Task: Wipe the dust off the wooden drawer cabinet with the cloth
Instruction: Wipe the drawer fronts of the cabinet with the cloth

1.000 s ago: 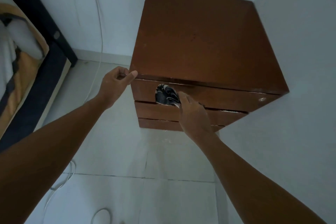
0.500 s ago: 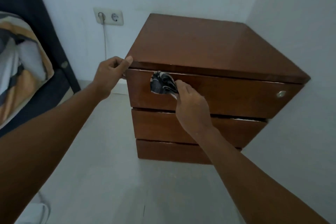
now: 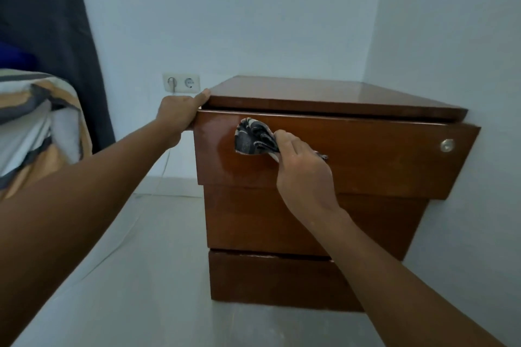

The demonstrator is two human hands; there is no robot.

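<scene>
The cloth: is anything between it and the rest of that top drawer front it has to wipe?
Nothing visible. The cloth, in the right hand, lies on the top drawer front; only a small metal lock sits near its right end.

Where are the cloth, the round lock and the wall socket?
cloth (image 3: 253,136), head view, its bunched middle.
round lock (image 3: 447,145), head view, its metal face.
wall socket (image 3: 181,82), head view, its white plate.

Light: dim, cool, bluish across the walls (image 3: 282,8).
Glare: soft sheen on the top drawer front (image 3: 366,155), left part.
Shadow: lower drawers (image 3: 253,222) dark under it.
Edges: wide-angle stretch; near forearms murky, slightly soft.
</scene>
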